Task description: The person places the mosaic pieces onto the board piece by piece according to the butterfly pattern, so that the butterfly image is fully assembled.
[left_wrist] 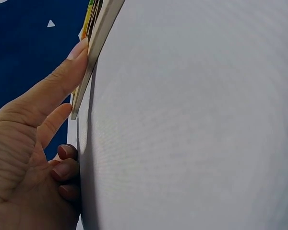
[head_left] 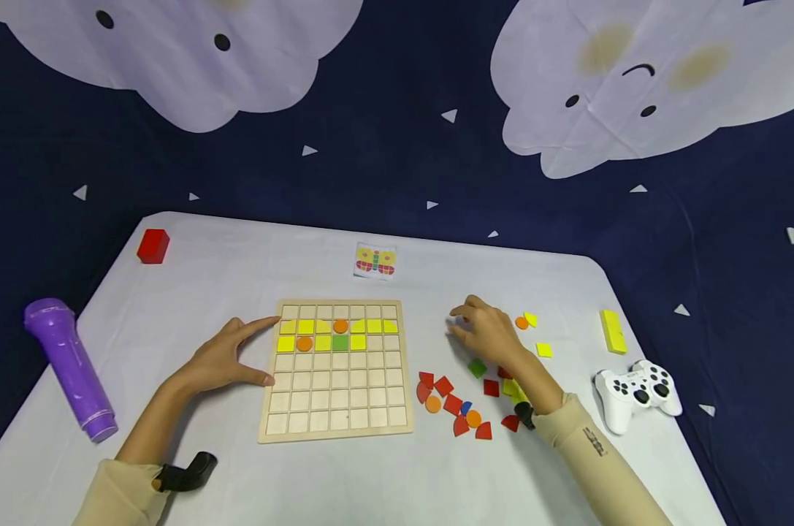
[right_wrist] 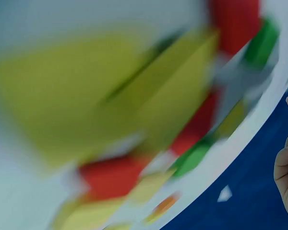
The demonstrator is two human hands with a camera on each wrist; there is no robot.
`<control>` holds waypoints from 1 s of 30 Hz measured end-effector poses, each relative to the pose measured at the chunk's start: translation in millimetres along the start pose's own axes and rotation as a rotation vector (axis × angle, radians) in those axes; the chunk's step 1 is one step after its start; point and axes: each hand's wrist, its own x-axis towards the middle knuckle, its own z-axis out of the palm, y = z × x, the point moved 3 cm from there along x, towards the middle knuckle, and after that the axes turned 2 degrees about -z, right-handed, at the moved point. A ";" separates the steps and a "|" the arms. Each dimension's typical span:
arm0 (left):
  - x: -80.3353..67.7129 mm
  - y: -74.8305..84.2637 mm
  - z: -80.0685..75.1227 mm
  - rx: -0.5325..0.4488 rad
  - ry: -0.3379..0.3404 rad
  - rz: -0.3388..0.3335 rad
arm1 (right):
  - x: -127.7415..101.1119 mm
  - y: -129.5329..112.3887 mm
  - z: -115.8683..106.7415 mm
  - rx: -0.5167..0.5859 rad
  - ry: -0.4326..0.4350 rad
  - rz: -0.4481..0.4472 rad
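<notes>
My left hand (head_left: 219,356) rests at the left edge of a wooden grid board (head_left: 336,437), its straight index finger and thumb spread apart and touching the rim. Two of the board's upper rows hold yellow tiles (head_left: 373,326), orange round tiles (head_left: 304,343) and a green square tile (head_left: 340,342). To the right of the board, my right hand (head_left: 491,334) hovers over the table with fingers loosely bent. Thumb and index finger are apart there, and I see nothing between them. Below that hand lie loose red tiles (head_left: 452,405) and a green tile (head_left: 477,367); the forearm partly covers some yellow ones.
A butterfly pattern card (head_left: 375,261) lies behind the board. On the left are a red block (head_left: 153,246) and a purple microphone (head_left: 71,369). A yellow block (head_left: 612,332) and a white game controller (head_left: 637,394) lie at the right. Several loose tiles sit near the right hand.
</notes>
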 end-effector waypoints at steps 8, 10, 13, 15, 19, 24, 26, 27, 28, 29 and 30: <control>0.0 -1.3 0.0 0.004 0.005 0.000 | -26.6 60.6 -14.1 -0.060 -0.022 0.195; 0.0 -1.3 0.3 0.004 0.007 0.002 | -31.5 70.3 -15.7 -0.062 -0.033 0.236; -0.3 -0.8 1.0 0.003 0.005 0.001 | -38.2 80.7 -17.7 -0.069 -0.032 0.284; -0.7 -0.3 1.2 0.002 0.004 -0.001 | -42.2 85.8 -19.3 -0.079 -0.021 0.299; -1.1 0.6 1.2 0.001 0.006 0.000 | -49.4 94.0 -21.4 -0.100 -0.007 0.335; -1.5 1.1 0.9 0.002 0.004 0.004 | -55.2 99.9 -19.8 -0.104 -0.030 0.380; -1.5 1.2 0.7 0.004 0.004 0.006 | -56.0 100.5 -19.1 -0.105 -0.029 0.380; -1.5 1.2 0.6 0.006 0.005 0.007 | -56.2 100.7 -19.0 -0.105 -0.025 0.379; -1.6 1.3 0.5 0.006 0.005 0.008 | -56.3 100.6 -18.9 -0.106 -0.023 0.376; -1.6 1.5 0.4 0.004 0.005 0.009 | -56.4 100.9 -19.0 -0.108 -0.018 0.372; -1.8 1.6 0.3 0.003 0.004 0.010 | -56.4 101.0 -19.1 -0.107 -0.013 0.369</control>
